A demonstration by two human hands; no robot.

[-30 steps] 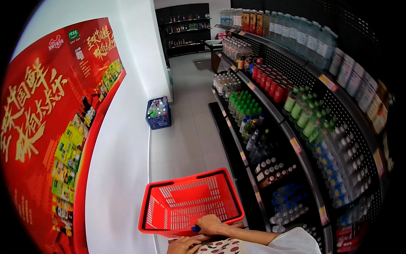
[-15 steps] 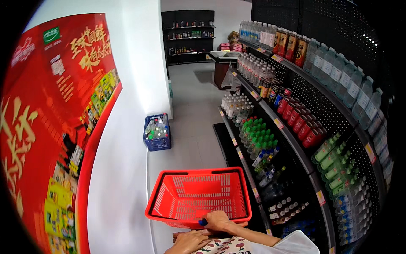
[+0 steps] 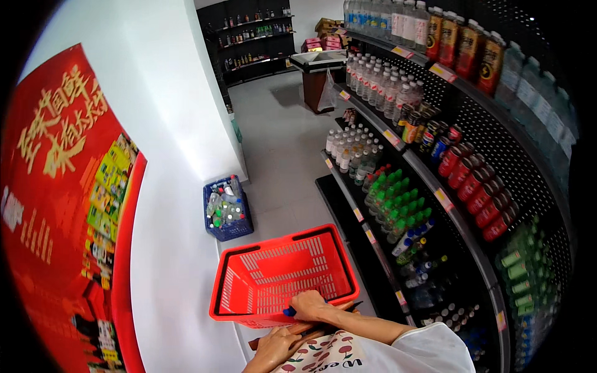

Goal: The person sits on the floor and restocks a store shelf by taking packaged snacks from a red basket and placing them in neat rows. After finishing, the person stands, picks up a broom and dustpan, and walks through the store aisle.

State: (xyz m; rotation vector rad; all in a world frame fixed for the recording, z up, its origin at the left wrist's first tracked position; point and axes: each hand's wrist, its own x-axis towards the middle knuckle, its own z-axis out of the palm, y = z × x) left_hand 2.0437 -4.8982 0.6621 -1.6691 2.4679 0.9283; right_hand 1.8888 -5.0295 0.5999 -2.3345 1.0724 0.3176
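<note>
A red plastic shopping basket [image 3: 348, 264] with slotted walls is directly in front of me, its black handles folded down along the rim. My right hand [image 3: 310, 306] is closed at the basket's near side, and a short blue piece [image 3: 289, 311] sticks out of the fist; the rest of that piece is hidden. Below and to the left, my left hand [image 3: 273, 348] curls round a brown bar [image 3: 301, 327]. This bar runs just outside the basket's near rim and passes beneath my right wrist, close against my printed white shirt.
Bottles and cans fill the black shelf rack [image 3: 435, 180] on my right. A blue crate [image 3: 229, 232] of bottles stands on the floor by the white wall [image 3: 171, 248] at left. Farther along are a counter [image 3: 317, 62] and a back shelf [image 3: 258, 40].
My view has turned, so the right-hand shelves look nearer and the red poster sits farther left. The basket appears tilted and slightly higher in view. Both hands keep their grips.
</note>
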